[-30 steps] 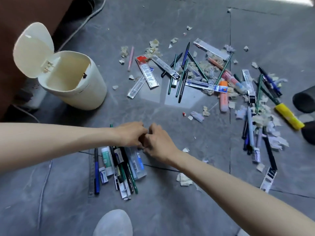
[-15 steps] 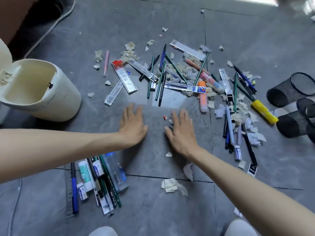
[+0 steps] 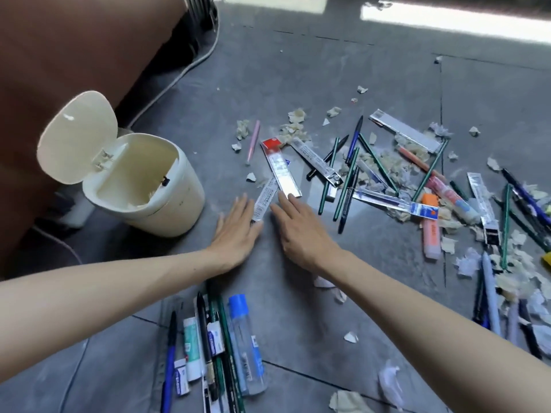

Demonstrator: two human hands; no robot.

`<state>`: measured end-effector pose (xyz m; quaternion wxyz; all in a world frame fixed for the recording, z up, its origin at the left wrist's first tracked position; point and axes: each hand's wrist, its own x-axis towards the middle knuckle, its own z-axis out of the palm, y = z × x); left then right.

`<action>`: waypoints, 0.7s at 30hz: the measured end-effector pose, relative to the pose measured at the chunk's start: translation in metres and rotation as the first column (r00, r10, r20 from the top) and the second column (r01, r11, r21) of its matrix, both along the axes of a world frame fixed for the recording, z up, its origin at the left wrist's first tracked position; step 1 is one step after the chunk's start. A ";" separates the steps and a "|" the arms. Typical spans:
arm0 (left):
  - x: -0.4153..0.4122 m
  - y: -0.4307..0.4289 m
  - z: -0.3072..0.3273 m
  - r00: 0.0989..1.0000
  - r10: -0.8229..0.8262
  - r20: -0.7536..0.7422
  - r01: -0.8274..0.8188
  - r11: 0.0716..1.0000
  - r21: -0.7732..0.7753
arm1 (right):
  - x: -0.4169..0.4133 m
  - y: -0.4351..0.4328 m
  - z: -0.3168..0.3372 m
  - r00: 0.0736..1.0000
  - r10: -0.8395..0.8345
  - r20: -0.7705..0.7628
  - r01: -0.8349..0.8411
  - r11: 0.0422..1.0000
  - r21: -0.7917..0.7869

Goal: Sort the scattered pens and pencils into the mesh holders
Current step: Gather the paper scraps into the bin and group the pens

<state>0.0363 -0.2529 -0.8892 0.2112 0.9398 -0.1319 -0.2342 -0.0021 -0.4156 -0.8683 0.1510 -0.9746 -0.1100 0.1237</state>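
A cream bin (image 3: 155, 201) is sitting on the grey tiled floor (image 3: 298, 70), its flip lid (image 3: 77, 135) standing open and tilting back toward a brown piece of furniture (image 3: 74, 55) behind it. A pale cable (image 3: 179, 76) is running along the floor beside that furniture. Torn, crumpled paper scraps (image 3: 298, 116) are lying scattered across the tiles, and a strip of sunlight (image 3: 447, 19) is falling along the far edge.

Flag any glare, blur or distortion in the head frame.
Head view: sunlit floor strip top right is blown out; tile by the green pencils carries a pale sheen; left forearm and right forearm swell toward the bottom corners, wide-angle; paper scraps at the right edge look soft.
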 end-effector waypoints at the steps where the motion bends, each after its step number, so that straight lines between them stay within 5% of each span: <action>1: -0.009 0.001 -0.001 1.000 -0.012 0.006 0.012 0.999 -0.033 | 0.008 0.005 -0.002 1.000 0.008 -0.013 -0.008 1.000 0.002; 8: -0.019 0.017 0.002 0.992 -0.057 0.114 0.059 0.998 -0.014 | 0.034 0.008 -0.005 0.996 -0.001 0.085 -0.004 0.998 0.068; 14: -0.003 0.018 0.002 0.915 -0.359 0.184 0.348 0.933 0.089 | 0.026 -0.017 -0.005 0.996 -0.070 0.061 0.054 0.972 0.229; 21: -0.004 -0.001 0.009 0.939 -0.217 0.268 0.211 0.976 0.050 | 0.031 -0.021 -0.003 0.839 -0.544 -0.034 0.492 0.729 0.475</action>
